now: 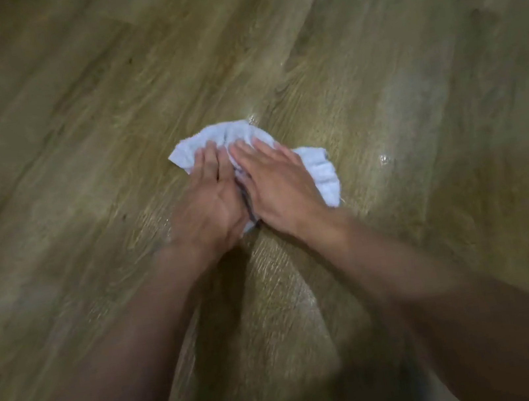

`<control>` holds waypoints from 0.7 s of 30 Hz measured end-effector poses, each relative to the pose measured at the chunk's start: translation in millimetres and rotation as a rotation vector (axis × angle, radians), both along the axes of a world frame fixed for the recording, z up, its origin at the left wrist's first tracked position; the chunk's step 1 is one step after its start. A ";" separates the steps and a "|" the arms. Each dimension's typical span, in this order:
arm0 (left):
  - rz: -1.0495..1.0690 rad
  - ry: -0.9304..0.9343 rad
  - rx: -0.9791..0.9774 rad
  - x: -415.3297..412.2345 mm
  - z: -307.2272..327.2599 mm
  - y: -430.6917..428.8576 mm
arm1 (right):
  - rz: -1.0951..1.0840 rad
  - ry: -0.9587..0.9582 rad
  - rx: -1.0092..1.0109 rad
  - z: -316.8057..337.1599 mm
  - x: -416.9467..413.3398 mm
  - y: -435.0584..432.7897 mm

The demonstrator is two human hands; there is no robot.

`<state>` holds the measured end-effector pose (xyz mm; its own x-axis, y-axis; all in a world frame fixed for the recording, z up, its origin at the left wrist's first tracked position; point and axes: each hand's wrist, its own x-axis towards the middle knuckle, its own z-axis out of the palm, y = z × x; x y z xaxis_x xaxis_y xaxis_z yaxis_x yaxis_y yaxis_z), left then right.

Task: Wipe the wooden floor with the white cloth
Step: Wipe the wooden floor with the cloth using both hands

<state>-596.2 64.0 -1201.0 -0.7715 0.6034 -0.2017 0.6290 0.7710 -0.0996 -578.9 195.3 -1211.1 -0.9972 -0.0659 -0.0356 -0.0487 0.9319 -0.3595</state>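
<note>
A crumpled white cloth (318, 167) lies on the wooden floor (373, 61) near the middle of the view. My left hand (209, 202) presses flat on its left part, fingers straight and pointing away from me. Beside it, my right hand (275, 181) lies flat on the cloth's middle, fingers straight and stretched forward. The two hands touch side by side. Most of the cloth is hidden under them; its far edge and right end stick out.
Brown wood-grain planks run diagonally across the whole view. Small wet glints show on the floor just beyond the cloth (253, 119) and to its right (384, 157). Bare floor surrounds the cloth on all sides.
</note>
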 end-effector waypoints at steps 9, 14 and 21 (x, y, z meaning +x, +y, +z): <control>0.183 -0.093 0.072 -53.8 -1.4 -23.9 | -0.042 0.029 -0.017 -4.8 -32.6 -46.4; 0.232 0.007 0.139 -42.4 -6.2 -54.6 | 0.074 0.011 0.051 -6.5 -32.7 -53.0; 0.270 -0.071 0.072 -125.5 6.1 -39.0 | 0.110 -0.086 0.027 5.3 -117.6 -55.2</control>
